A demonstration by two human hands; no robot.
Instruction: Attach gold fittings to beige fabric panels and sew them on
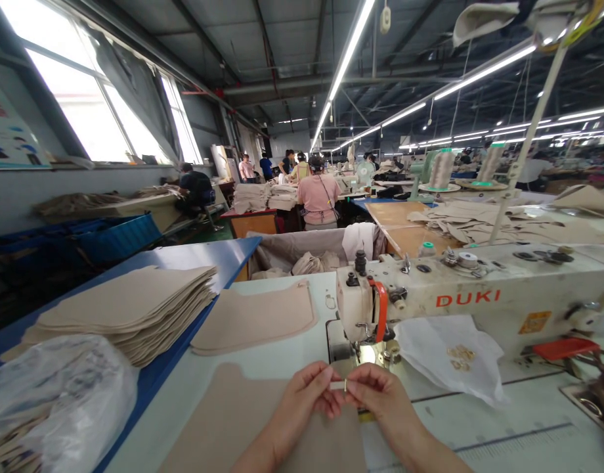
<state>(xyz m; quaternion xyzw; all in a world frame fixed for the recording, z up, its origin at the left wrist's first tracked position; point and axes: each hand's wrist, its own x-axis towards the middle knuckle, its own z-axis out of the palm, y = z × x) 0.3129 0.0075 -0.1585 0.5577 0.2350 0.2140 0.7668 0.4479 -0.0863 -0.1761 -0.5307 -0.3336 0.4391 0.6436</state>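
Observation:
Pinched between the fingertips of my left hand [312, 392] is a short pale strip [337, 385]. My right hand [379, 396] grips a small gold-coloured metal piece [346, 385] at the strip's other end; its exact shape is too small to tell. Both hands are closed and nearly touching, just in front of the needle area of a white sewing machine [420, 305]. Below them a beige fabric panel [223, 420] lies on the machine table. Several similar gold-coloured pieces [460, 357] rest on a white sheet [430, 338] to the right of my hands.
Another beige panel [255, 318] lies flat behind the first. At left, a stack of beige panels [129, 302] and a clear plastic bag [80, 401] sit on a blue table [233, 253]. A person in pink [319, 194] sits ahead, beyond a fabric-lined bin [277, 246].

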